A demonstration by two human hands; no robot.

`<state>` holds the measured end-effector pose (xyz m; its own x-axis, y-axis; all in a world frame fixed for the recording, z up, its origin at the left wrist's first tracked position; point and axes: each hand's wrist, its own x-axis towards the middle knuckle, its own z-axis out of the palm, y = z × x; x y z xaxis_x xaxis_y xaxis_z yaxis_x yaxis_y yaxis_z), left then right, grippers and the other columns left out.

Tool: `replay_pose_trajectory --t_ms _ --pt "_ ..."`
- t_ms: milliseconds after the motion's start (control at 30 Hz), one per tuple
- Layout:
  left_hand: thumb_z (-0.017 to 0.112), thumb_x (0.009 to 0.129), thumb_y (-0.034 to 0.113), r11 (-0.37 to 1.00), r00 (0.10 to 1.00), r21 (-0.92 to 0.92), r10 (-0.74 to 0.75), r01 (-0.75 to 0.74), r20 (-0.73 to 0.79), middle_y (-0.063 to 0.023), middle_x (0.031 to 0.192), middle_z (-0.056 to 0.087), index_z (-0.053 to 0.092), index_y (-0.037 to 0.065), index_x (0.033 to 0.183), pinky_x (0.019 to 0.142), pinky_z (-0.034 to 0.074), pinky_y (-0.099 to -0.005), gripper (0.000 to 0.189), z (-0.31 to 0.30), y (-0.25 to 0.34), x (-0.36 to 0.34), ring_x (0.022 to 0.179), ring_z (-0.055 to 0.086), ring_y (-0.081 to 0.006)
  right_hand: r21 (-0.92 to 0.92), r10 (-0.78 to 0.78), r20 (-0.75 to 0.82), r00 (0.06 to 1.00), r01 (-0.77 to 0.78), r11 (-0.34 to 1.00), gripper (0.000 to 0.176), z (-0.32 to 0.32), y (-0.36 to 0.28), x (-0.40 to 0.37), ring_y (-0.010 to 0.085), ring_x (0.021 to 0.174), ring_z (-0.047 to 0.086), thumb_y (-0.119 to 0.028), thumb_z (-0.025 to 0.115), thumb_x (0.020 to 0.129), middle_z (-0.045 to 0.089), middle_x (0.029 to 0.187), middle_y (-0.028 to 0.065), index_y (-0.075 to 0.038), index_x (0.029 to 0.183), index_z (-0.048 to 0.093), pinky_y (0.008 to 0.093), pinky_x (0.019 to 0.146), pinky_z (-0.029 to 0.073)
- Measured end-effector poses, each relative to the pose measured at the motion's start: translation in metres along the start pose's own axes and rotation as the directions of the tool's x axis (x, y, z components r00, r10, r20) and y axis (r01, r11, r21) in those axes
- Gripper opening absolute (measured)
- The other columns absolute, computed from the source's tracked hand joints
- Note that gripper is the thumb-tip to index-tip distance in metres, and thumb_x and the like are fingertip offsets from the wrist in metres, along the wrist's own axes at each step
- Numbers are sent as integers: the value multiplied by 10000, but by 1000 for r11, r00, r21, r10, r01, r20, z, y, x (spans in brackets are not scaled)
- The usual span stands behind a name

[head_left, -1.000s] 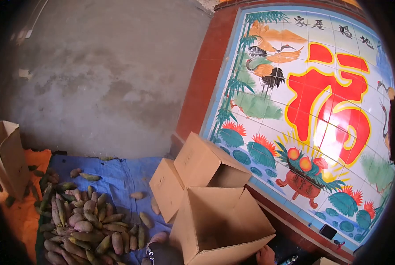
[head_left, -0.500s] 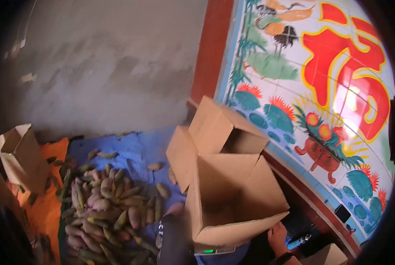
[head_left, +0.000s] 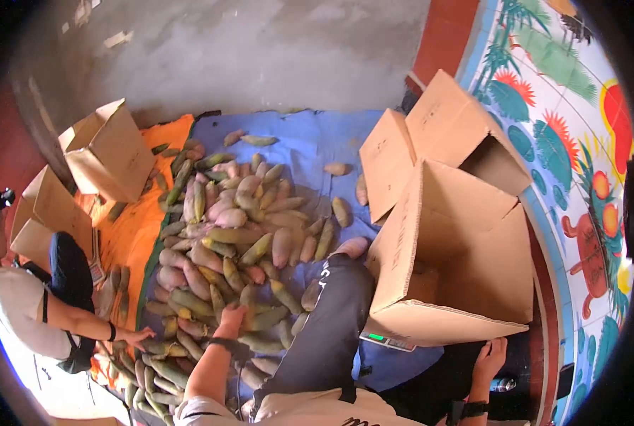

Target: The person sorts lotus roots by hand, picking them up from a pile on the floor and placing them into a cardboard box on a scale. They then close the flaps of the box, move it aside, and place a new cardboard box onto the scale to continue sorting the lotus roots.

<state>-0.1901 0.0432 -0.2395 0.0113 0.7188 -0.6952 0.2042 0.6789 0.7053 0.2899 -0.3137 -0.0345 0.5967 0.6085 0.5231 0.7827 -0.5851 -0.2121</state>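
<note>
My left hand reaches into a heap of long green and pinkish vegetables; its fingers are blurred among them, and I cannot make out whether one is gripped. On the right, my right hand has its bent fingers against the lower right edge of an open cardboard box. The box is tilted on a scale with a green lit display. Its visible inner walls are bare, and part of its bottom is in shadow.
Behind the open box stands another cardboard box. At left, a co-worker's hand touches the heap, near two more boxes. Blue sheet and orange sheet cover the floor. A tiled, painted wall rises at right.
The view has swung left and down, so the heap, the co-worker and my left arm now show. My left hand is now at the heap; the right stays by the box.
</note>
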Motion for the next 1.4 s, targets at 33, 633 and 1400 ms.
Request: replay_pose_trajectory --t_ms 33,633,1400 --pt "639 747 211 996 982 -30 82 -88 -168 -106 915 610 546 7 1069 696 461 -368 393 2 -16 20 751 571 -272 15 10 18 1000 -10 1000 153 -2 0 0 402 848 501 -4 455 776 505 913 225 54 899 526 436 739 413" --pt "636 676 248 706 890 693 210 149 -404 -169 1178 466 450 103 1215 940 373 -390 589 -62 -85 8 1122 421 -347 -178 28 90 996 -11 984 285 1 3 3 408 1121 430 -68 438 862 469 1183 270 54 1107 518 423 930 362" --pt "603 715 182 651 931 743 159 152 -330 -198 1223 363 514 216 1183 931 392 -410 478 -24 -10 69 1119 411 -374 -134 154 181 971 -131 982 357 -6 -14 10 441 1076 434 17 439 764 463 1167 273 41 1116 498 448 906 370"
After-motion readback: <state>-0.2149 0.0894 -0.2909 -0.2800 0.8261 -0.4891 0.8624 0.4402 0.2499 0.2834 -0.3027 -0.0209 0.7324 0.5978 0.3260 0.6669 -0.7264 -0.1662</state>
